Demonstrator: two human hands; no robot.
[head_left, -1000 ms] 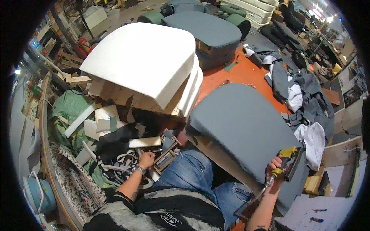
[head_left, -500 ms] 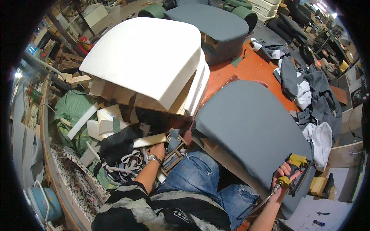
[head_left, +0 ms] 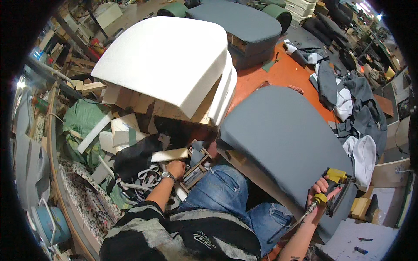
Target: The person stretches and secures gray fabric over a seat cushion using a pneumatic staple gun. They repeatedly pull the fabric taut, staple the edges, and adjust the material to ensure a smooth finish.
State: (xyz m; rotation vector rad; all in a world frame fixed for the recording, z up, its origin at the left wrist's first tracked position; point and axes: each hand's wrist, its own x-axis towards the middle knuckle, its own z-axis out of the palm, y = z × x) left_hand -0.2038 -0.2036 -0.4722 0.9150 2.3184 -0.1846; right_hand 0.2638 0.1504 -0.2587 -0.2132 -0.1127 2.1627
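My right hand is wrapped round a yellow and black staple gun with an air hose fitting at its handle. The gun is over the near right edge of a grey-covered seat cushion on a wooden frame. My left hand, with a watch at the wrist, is at the left side of a small wooden compartment box beside my leg. Its fingers are curled, and what they hold, if anything, is hidden. A pale foam strip lies just beyond that hand.
Beyond the box stands a white foam-covered seat. Another grey seat is at the back on the orange surface. Grey and white fabric pieces lie at the right. Foam scraps, webbing and a green sack crowd the left.
My left hand has shifted slightly left at the box, its fingers more curled. My right hand keeps the staple gun in nearly the same place. The view has moved a little.
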